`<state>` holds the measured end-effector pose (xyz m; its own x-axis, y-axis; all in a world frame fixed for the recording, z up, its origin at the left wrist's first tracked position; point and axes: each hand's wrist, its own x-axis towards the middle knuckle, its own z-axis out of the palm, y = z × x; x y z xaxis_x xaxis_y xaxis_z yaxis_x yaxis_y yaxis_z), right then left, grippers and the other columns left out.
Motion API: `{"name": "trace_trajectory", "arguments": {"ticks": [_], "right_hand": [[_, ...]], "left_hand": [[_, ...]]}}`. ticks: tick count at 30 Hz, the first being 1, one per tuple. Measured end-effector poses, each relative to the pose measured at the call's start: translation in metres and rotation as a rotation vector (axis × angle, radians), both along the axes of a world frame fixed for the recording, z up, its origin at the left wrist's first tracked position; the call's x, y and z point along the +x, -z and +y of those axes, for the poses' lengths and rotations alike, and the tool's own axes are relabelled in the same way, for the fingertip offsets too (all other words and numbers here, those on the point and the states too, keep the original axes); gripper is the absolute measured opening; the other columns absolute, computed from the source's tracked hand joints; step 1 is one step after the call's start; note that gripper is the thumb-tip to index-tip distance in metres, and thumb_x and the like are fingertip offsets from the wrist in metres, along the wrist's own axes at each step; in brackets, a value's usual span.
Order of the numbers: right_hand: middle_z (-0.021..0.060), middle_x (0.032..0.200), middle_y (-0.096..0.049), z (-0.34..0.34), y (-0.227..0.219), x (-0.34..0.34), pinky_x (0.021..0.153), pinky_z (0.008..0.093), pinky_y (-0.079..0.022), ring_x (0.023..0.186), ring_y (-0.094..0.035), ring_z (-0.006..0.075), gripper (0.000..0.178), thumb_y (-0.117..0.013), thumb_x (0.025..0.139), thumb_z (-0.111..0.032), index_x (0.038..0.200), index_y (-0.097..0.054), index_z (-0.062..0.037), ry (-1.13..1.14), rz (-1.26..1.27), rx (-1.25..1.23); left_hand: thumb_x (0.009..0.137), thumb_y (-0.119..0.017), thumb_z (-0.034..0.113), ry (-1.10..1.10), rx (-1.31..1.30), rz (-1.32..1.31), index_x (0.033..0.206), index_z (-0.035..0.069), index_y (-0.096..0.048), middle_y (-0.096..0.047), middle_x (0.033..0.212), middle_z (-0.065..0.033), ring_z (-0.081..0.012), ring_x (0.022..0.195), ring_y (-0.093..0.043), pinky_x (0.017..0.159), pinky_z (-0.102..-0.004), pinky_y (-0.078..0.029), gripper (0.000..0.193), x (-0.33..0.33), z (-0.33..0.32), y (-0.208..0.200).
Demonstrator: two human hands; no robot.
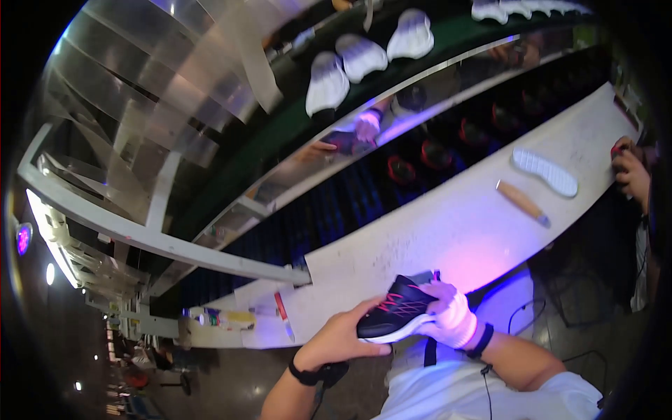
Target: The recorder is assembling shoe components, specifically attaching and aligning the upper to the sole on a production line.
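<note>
A black sneaker (392,315) with red laces and a white sole is held between my two hands, just in front of the bench's near edge. Its toe points left. My left hand (344,337) grips the toe end, thumb along the white sole. At the heel end, my right hand (451,318), which seems to wear a pale glove, is closed around the shoe; some of its fingers are hidden. Bright pinkish light falls on that glove and on the white bench (371,255) beside it.
A wooden-handled tool (523,203) and a white shoe sole (544,172) lie on the bench to the right, near another person's hand (632,173). Leftward are a red-handled tool (283,315) and a bottle (217,318). White soles (364,59) line a green belt beyond; a metal frame bar (182,245) crosses the left.
</note>
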<state>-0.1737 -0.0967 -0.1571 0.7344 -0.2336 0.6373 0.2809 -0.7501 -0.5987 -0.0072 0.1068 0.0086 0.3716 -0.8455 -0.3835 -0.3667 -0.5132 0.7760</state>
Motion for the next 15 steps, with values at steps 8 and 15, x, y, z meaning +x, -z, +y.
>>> {"name": "trace_trajectory", "arguments": {"ticks": [8, 15], "right_hand": [[0.0159, 0.114, -0.08, -0.052, -0.103, -0.051, 0.101, 0.0446, -0.06, 0.11, -0.078, 0.0364, 0.075, -0.101, 0.068, -0.041, 0.124, -0.071, -0.0008, 0.023, -0.072, 0.23], [0.0163, 0.114, -0.08, -0.062, -0.11, -0.058, 0.092, 0.0408, -0.065, 0.103, -0.08, 0.0328, 0.069, -0.1, 0.068, -0.046, 0.114, -0.076, 0.0002, 0.0, -0.021, 0.227]], "left_hand": [[0.094, -0.08, 0.011, 0.069, -0.578, -0.365, 0.157, 0.001, -0.052, -0.055, 0.158, -0.0225, -0.0404, 0.143, -0.056, 0.119, -0.0459, -0.047, 0.07, -0.081, -0.062, 0.053], [0.098, -0.074, 0.009, -0.008, -0.584, -0.282, 0.169, -0.006, -0.022, -0.024, 0.175, -0.032, -0.0463, 0.163, -0.027, 0.131, -0.0494, -0.028, 0.089, -0.109, -0.069, 0.118]]}}
